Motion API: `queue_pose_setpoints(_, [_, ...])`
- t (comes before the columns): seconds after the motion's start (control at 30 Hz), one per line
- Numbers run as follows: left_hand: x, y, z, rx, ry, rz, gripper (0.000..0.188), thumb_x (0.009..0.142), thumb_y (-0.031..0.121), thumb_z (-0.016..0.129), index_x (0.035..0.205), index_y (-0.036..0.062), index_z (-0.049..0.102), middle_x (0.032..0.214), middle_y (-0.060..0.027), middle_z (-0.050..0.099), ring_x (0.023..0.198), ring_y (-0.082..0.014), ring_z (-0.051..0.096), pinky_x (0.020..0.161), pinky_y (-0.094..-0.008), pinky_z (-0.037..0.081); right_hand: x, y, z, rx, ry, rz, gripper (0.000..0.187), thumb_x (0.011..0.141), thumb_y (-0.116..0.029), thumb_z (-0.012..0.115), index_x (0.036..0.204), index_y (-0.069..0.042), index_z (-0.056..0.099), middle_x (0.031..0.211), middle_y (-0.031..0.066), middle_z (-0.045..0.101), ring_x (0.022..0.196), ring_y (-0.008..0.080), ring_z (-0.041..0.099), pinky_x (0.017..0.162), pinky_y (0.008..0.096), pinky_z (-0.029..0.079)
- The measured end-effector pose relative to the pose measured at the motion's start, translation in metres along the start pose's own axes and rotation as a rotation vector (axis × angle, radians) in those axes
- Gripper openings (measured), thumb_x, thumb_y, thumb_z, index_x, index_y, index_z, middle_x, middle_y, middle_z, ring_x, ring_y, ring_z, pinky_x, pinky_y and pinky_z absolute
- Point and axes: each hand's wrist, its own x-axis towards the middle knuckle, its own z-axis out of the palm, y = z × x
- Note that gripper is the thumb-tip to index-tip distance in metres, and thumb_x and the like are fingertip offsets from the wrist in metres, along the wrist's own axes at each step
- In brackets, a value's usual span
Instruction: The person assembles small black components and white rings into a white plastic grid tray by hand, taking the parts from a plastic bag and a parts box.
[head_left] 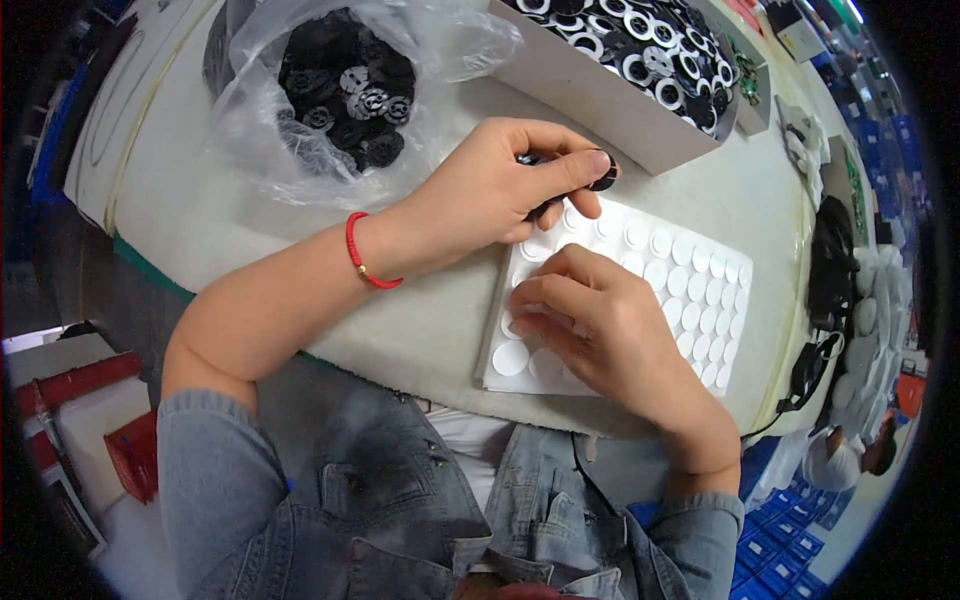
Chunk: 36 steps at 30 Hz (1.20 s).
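Observation:
My left hand [490,185], a red cord round its wrist, is closed on a small black round part [604,178] between thumb and fingers. More black shows under its fingers, and I cannot tell whether that is a second part. Below it, my right hand [605,320] bends over a white sheet of round stickers [515,386]. The fingers of that hand are drawn together at the sheet's left side; whether a sticker is between the fingertips is hidden. Rows of white round stickers [690,317] show to the right of this hand.
A clear plastic bag [245,125] of black round parts [340,90] stands open behind my left forearm. Beyond my hands is a cardboard box [600,105] full of black parts with white rings [650,65]. Black cables [805,370] lie by the table's right edge.

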Motion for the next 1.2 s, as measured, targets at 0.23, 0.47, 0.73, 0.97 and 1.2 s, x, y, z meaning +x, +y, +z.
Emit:
queue_pose_setpoints(0.23, [0.0, -0.004, 0.001, 0.016, -0.045, -0.006, 0.031, 0.096, 0.028, 0.057, 0.107, -0.0005, 0.061, 0.088, -0.008, 0.067, 0.054, -0.001, 0.047, 0.039, -0.015, 0.032, 0.005, 0.004, 0.0, 0.039, -0.03, 0.063, 0.01, 0.074, -0.005, 0.066, 0.082, -0.003, 0.062, 0.081, 0.0119, 0.058, 0.075, 0.0314, 0.061, 0.065, 0.0396, 0.05])
queue_pose_setpoints(0.47, [-0.002, -0.004, 0.005, 0.11, -0.056, 0.011, 0.027, 0.096, 0.025, 0.056, 0.103, -0.0005, 0.062, 0.088, -0.0064, 0.07, 0.052, -0.0011, 0.047, 0.039, -0.0162, 0.033, 0.005, 0.01, -0.024, 0.195, -0.452, -0.174, 0.009, 0.079, -0.007, 0.064, 0.084, -0.001, 0.058, 0.076, 0.0114, 0.052, 0.076, 0.0317, 0.057, 0.067, 0.0384, 0.046])
queue_pose_setpoints(0.73, [-0.007, 0.007, 0.008, 0.169, -0.101, -0.117, 0.028, 0.097, 0.027, 0.052, 0.103, 0.003, 0.065, 0.064, 0.0018, 0.056, 0.049, -0.0021, 0.047, 0.04, -0.0171, 0.033, 0.004, 0.015, -0.039, 0.729, 0.235, 0.384, 0.012, 0.09, -0.013, 0.063, 0.088, -0.003, 0.058, 0.08, -0.0019, 0.058, 0.074, 0.0047, 0.052, 0.067, 0.0198, 0.042])
queue_pose_setpoints(0.97, [-0.007, 0.006, 0.004, 0.143, -0.128, -0.21, 0.032, 0.099, 0.03, 0.047, 0.111, 0.0054, 0.065, 0.061, 0.0025, 0.053, 0.047, -0.0021, 0.044, 0.039, -0.0171, 0.031, 0.007, 0.027, -0.03, 0.497, 0.482, 0.299, 0.012, 0.089, -0.01, 0.063, 0.088, 0.0, 0.056, 0.08, 0.001, 0.06, 0.07, 0.0061, 0.057, 0.062, 0.0193, 0.044])
queue_pose_setpoints(1.2, [-0.008, 0.01, 0.01, 0.138, -0.143, -0.158, 0.033, 0.099, 0.029, 0.05, 0.108, 0.0027, 0.066, 0.07, 0.0009, 0.06, 0.049, -0.0014, 0.045, 0.04, -0.017, 0.032, 0.009, 0.028, -0.03, 0.527, 0.483, 0.311, 0.012, 0.089, -0.009, 0.063, 0.088, 0.0, 0.055, 0.076, 0.0012, 0.06, 0.068, 0.0069, 0.06, 0.059, 0.0189, 0.044])
